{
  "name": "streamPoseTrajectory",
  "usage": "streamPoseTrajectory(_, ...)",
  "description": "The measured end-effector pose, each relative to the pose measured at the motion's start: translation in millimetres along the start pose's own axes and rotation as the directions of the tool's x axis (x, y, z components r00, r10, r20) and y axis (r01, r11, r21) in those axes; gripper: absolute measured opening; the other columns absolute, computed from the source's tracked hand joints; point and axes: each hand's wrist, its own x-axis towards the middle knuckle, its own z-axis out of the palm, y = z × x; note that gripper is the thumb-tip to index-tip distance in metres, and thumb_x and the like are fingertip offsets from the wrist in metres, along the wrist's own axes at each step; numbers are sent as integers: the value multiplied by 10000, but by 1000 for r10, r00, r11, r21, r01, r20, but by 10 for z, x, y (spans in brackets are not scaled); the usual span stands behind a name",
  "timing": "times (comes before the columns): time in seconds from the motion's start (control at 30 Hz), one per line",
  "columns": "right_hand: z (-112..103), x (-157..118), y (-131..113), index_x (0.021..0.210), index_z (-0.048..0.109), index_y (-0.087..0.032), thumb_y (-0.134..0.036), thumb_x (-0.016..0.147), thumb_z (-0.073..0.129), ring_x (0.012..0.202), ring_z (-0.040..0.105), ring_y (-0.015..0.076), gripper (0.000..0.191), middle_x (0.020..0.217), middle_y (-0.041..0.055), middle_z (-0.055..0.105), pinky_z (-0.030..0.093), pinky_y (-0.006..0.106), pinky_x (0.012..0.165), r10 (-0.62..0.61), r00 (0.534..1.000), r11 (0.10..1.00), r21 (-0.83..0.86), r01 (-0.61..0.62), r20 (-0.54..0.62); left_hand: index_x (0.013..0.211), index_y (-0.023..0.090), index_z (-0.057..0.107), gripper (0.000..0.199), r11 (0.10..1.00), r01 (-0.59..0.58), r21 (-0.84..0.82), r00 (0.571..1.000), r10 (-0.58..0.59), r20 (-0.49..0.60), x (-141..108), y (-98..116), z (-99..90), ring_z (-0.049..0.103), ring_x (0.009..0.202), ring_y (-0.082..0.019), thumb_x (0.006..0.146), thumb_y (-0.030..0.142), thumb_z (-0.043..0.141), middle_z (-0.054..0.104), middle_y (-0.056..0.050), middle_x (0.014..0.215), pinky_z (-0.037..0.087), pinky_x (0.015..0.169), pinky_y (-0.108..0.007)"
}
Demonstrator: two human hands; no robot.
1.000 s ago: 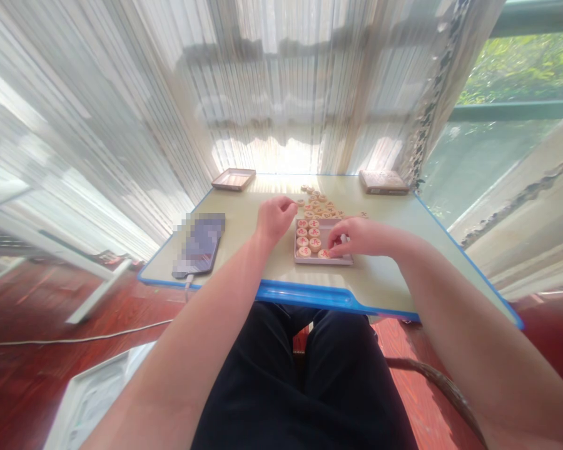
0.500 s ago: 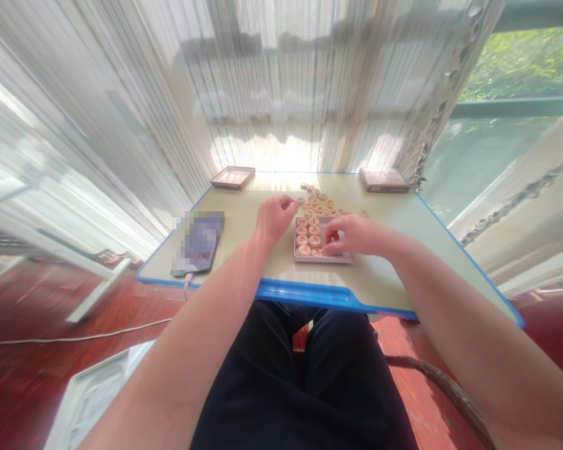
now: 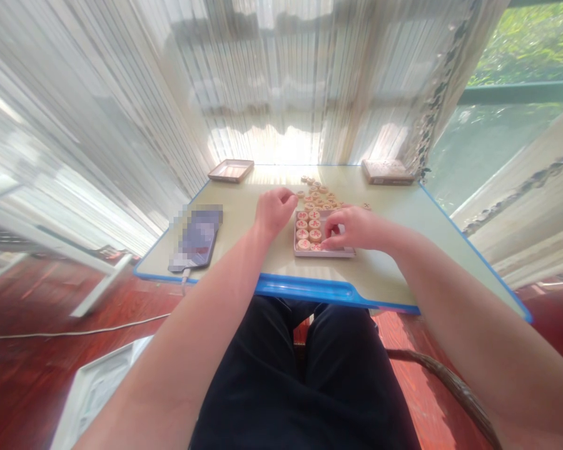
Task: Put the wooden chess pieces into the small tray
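In the head view, an open shallow box (image 3: pixel 342 252) stands near the front of the table. Two columns of round xiangqi pieces (image 3: pixel 314 224) with red characters fill its left part. My right hand (image 3: pixel 351 226) is over the box's right part, fingers curled, its fingertips touching the front piece of the second column (image 3: pixel 315 247). Left of the box, my left hand (image 3: pixel 274 209) is closed above the table; whatever its fingers may hold is hidden. Behind the box lies a loose heap of xiangqi pieces (image 3: pixel 327 205).
A shallow lid or tray (image 3: pixel 231 170) lies at the table's back left, and a flat box (image 3: pixel 387 172) at the back right. A phone (image 3: pixel 201 237) with a cable (image 3: pixel 185 277) rests on the left. The blue table edge (image 3: pixel 304 288) runs above my lap.
The table has shifted slightly upward in view. Both hands keep nearly the same places: the left closed beside the box, the right at the front piece.
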Motion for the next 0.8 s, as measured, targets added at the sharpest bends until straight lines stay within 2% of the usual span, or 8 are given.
streamPoseTrajectory(0.23,-26,-19,1,676,663,-210,-396,683,661,693,543,143,186,695,-4,627,374,239,611,14,999,999,37,-13,-29,727,168,702,245,1000,-2,11,1000,2,-14,-2,-11,11,619,697,-174,756,264,477,703,-43,705,461,666,-261)
streamPoseTrajectory(0.33,-32,-23,23,799,669,-199,-438,730,610,629,520,129,255,685,0,605,361,244,585,58,990,996,77,-48,-131,727,175,703,242,1000,-8,23,1000,9,-24,3,-21,17,623,705,-176,760,263,479,705,-41,712,467,689,-267)
streamPoseTrajectory(0.43,-10,3,68,939,660,-188,-413,764,574,607,509,130,297,668,1,594,364,250,590,117,954,992,86,-97,-275,768,188,712,242,1000,5,24,1000,-5,-26,16,-34,37,636,763,-181,762,248,478,719,-37,774,473,761,-274)
streamPoseTrajectory(0.57,42,122,172,981,676,-185,-310,787,537,727,547,166,269,758,36,653,410,280,696,84,895,996,54,-68,-438,921,192,712,304,991,18,-129,998,-9,68,50,-96,127,628,978,-181,786,230,443,714,-28,1012,450,902,-261)
streamPoseTrajectory(0.63,40,226,224,946,702,-191,-266,788,510,770,565,176,260,819,47,681,427,292,734,79,897,997,45,-66,-435,943,186,710,326,977,55,-206,989,-25,143,76,-145,190,600,1067,-181,805,239,419,695,-32,1082,422,962,-266)
streamPoseTrajectory(0.8,-67,591,306,930,731,-174,-249,770,499,796,607,184,292,915,60,709,443,280,732,150,949,987,-19,-161,-277,998,181,702,374,952,70,-298,973,0,229,135,-222,281,572,1131,-185,860,321,383,668,-60,1147,386,1015,-304)
